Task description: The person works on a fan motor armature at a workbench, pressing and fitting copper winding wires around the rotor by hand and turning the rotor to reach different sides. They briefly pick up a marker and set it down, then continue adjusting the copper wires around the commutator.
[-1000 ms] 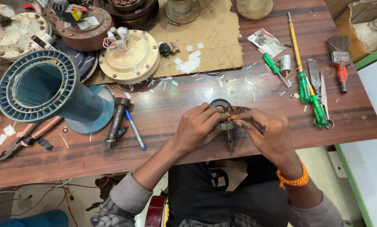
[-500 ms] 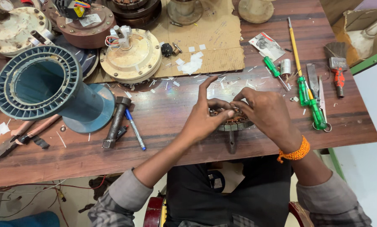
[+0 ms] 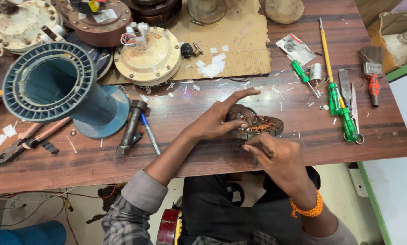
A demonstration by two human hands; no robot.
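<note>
A round metal stator (image 3: 263, 127) with copper windings lies near the front edge of the brown wooden table (image 3: 203, 154). My left hand (image 3: 219, 119) rests on the stator's left side, index finger stretched out over it, the other fingers curled on the rim. My right hand (image 3: 276, 156) is at the stator's near edge, fingers bent against it; whether it pinches a wire or a small tool is hidden. An orange bracelet (image 3: 307, 209) sits on my right wrist.
A large blue spool (image 3: 60, 93) lies at the left, pliers (image 3: 24, 140) near it. A dark hammer (image 3: 131, 127) and blue pen (image 3: 149, 134) lie left of my arm. Green screwdrivers (image 3: 337, 100), scissors (image 3: 354, 113), a brush (image 3: 371, 68), motor housings (image 3: 147, 56) and cardboard (image 3: 235, 41) lie behind.
The view has shifted closer. My right hand has drawn back from the top of the stator to its near edge, uncovering the copper windings. My left index finger stays stretched out.
</note>
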